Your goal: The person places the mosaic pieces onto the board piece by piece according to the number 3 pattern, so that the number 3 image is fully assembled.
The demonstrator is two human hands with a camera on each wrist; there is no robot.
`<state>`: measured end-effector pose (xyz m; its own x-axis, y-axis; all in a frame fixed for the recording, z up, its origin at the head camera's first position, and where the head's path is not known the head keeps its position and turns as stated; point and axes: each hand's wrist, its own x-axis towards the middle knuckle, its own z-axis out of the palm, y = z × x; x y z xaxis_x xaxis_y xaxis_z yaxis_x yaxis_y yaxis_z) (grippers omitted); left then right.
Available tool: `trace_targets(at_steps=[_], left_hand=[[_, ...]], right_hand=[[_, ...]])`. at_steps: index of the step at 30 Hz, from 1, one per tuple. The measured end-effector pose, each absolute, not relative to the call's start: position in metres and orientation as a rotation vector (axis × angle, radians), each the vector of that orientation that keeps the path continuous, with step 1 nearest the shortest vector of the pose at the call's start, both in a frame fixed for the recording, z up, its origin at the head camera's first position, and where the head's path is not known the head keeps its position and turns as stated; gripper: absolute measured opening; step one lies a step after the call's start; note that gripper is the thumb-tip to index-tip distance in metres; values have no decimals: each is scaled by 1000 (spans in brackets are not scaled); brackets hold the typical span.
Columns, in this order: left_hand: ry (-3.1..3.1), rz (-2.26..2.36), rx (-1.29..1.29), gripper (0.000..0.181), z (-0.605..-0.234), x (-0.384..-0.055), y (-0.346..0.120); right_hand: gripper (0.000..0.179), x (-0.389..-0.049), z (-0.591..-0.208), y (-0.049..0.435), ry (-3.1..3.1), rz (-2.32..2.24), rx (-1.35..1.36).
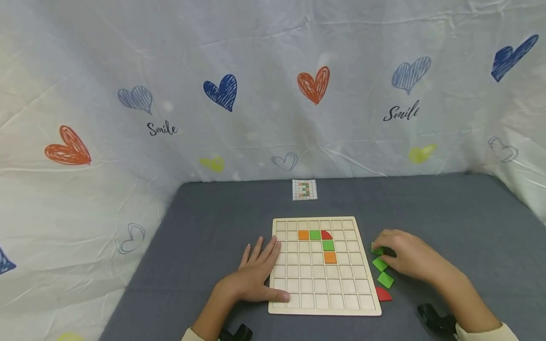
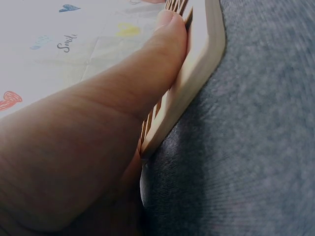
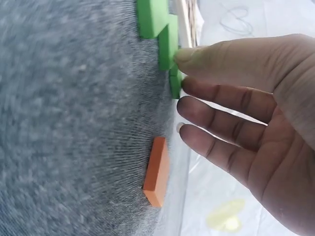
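Observation:
My left hand (image 1: 256, 279) rests on the left edge of a wooden grid board (image 1: 313, 286), fingers spread and thumb over the lower left corner. The thumb (image 2: 167, 39) lies along the rim in the left wrist view. On the board sit orange tiles (image 1: 303, 235), green tiles (image 1: 314, 235) and a red quarter-round tile (image 1: 326, 235). My right hand (image 1: 411, 253) is right of the board, its fingertips at the farthest loose green tile (image 1: 377, 250), thumb apart from the index finger. Two more green tiles (image 1: 386, 280) and a red quarter-round tile (image 1: 383, 294) lie nearer.
An orange tile (image 3: 156, 172) lies on the cloth under my right hand. A small card with a coloured grid pattern (image 1: 304, 189) stands beyond the board. The grey cloth-covered table (image 1: 213, 227) meets a white curtain (image 1: 264, 47) printed with hearts.

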<state>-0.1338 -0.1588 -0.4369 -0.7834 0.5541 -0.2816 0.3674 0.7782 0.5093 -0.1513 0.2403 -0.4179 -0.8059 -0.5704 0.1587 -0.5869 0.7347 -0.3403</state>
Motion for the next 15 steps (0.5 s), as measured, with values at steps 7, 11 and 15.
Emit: trace_targets(at_steps=[7,11,15], left_hand=[[2556,606,696,119,-439,-133,-159],[2552,621,699,120,-439,-133,-159],[2556,616,696,119,-438,-133,-159]], right_hand=[[27,-152,-421,240,-2887,576,944],[28,-152,-422,239,-2882,560,932],[29,-152,-423,238,-2870,543,920]])
